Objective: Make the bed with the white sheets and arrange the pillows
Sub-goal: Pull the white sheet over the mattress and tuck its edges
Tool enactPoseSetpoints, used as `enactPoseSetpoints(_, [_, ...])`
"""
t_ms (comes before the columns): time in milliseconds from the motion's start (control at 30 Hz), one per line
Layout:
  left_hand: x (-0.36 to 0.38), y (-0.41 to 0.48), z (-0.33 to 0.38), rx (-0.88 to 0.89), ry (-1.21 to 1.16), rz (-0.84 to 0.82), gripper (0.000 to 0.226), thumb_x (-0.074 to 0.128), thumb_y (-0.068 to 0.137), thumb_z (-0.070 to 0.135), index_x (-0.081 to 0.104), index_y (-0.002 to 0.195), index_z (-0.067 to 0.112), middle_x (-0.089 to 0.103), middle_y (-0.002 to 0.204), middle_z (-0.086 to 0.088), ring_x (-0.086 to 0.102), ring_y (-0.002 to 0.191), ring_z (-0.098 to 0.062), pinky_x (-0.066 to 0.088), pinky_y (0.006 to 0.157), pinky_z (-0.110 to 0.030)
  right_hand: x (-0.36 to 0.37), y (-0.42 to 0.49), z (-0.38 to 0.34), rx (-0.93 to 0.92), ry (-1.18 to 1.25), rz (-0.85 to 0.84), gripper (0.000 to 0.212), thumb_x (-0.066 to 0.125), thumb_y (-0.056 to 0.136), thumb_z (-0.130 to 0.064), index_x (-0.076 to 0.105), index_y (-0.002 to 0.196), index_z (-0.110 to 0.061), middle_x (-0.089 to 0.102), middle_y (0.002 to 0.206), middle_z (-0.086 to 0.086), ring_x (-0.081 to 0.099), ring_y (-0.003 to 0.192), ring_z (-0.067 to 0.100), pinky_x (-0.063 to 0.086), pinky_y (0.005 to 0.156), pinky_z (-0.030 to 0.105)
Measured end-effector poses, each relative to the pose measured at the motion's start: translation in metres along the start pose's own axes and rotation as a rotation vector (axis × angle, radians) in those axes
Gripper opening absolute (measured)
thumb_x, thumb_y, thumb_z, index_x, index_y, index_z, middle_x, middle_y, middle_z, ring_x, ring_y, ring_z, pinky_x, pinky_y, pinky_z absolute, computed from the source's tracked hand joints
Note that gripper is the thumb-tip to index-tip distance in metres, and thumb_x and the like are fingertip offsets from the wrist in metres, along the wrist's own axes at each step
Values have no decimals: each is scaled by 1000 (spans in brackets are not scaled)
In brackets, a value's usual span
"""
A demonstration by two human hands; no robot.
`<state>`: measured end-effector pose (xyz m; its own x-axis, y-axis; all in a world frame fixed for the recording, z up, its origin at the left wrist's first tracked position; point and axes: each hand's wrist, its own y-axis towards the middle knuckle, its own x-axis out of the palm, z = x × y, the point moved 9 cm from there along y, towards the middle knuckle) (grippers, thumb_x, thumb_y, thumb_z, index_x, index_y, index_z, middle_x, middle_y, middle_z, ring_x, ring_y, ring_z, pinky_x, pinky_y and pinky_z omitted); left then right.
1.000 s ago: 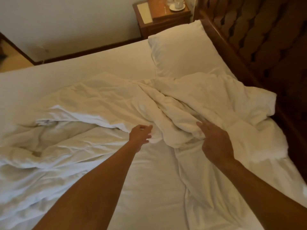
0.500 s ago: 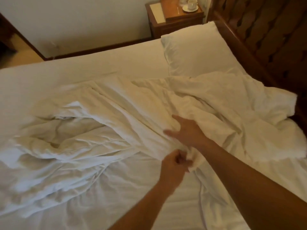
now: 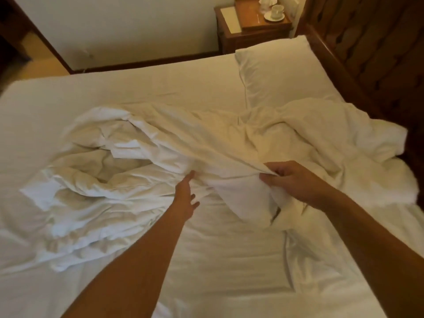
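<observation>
right hand (image 3: 296,180) pinches duvet (image 3: 206,138) | left hand (image 3: 184,198) touches it | pillow (image 3: 282,76) edge covered

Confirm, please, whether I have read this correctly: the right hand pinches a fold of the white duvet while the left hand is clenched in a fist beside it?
Not quite. The left hand is not clenched: its fingers are straight, reaching into the crumpled fabric. The right hand does pinch a fold of the white duvet, as the head view shows.
</observation>
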<state>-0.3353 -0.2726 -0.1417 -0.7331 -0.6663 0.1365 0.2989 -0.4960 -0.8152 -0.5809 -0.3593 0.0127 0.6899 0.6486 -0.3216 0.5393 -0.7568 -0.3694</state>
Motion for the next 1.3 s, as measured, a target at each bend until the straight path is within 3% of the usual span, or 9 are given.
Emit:
enactPoseSetpoints(100, [5, 2, 39, 86, -200, -22, 63, 75, 89, 41, 50, 143, 21, 55, 136, -3, 58, 117, -29, 56, 84, -43, -20, -29, 10, 78, 154, 10, 25, 66, 94, -26, 76, 117, -22, 76, 111, -1, 71, 106, 20, 53, 99, 38])
enactPoseSetpoints(200, [-16, -19, 68, 253, -165, 157, 82, 85, 81, 26, 38, 148, 20, 55, 136, -4, 60, 98, -21, 54, 66, -34, -41, -40, 30, 132, -126, 245, 32, 66, 97, -25, 68, 129, -28, 70, 122, -4, 63, 117, 22, 47, 98, 35])
enactPoseSetpoints(367, [-48, -77, 95, 487, 74, 341, 87, 84, 80, 34, 36, 149, 15, 56, 140, -9, 58, 123, -31, 50, 104, -42, 22, -43, 2, -115, -713, 545, 59, 54, 96, -42, 50, 148, -14, 63, 134, 20, 62, 115, 42, 50, 97, 48])
enactPoseSetpoints(533, [-56, -144, 121, 507, 130, 263, 69, 78, 86, 36, 43, 139, 9, 60, 130, -8, 61, 115, -28, 51, 96, -36, 184, -22, -52, -285, -743, 322, 106, 45, 82, -85, 25, 160, -16, 31, 164, 7, 39, 145, 31, 37, 116, 47])
enactPoseSetpoints(667, [-71, -193, 140, 479, -2, 67, 20, 60, 97, 33, 59, 105, 15, 70, 100, -7, 71, 83, -25, 62, 70, -38, 205, -27, -88, -257, -413, 571, 68, 42, 100, -56, 47, 149, -9, 66, 131, 15, 66, 112, 33, 50, 95, 33])
enactPoseSetpoints(833, [-128, -211, 126, 488, 2, 125, 21, 50, 104, 19, 65, 118, 13, 70, 92, -8, 71, 71, -19, 58, 60, -29, 172, -61, -105, -220, -227, 411, 60, 46, 106, -34, 21, 160, -25, 69, 103, 9, 67, 81, 32, 45, 72, 32])
enactPoseSetpoints(1000, [-128, -190, 42, 144, -15, 101, 72, 67, 93, 52, 36, 152, 25, 37, 151, -11, 49, 127, -40, 56, 92, -54, 133, -97, -109, -289, -154, 257, 35, 51, 103, -12, 59, 127, -36, 72, 102, -3, 67, 94, 23, 49, 83, 26])
enactPoseSetpoints(1200, [-98, -195, 26, 180, -539, -76, 63, 71, 95, 23, 39, 149, 18, 52, 136, -16, 63, 100, -30, 60, 61, -37, 101, -137, -82, -3, 43, 55, 23, 59, 101, -39, 79, 103, -28, 76, 102, -9, 69, 102, 14, 49, 89, 33])
enactPoseSetpoints(1300, [-102, -206, 40, 356, -492, -51, 86, 69, 93, 3, 23, 159, 32, 56, 140, -8, 66, 102, -25, 61, 78, -38, 93, -147, -62, 93, -13, -39, 55, 64, 92, -57, 76, 98, -4, 72, 89, 5, 66, 86, 20, 45, 79, 36])
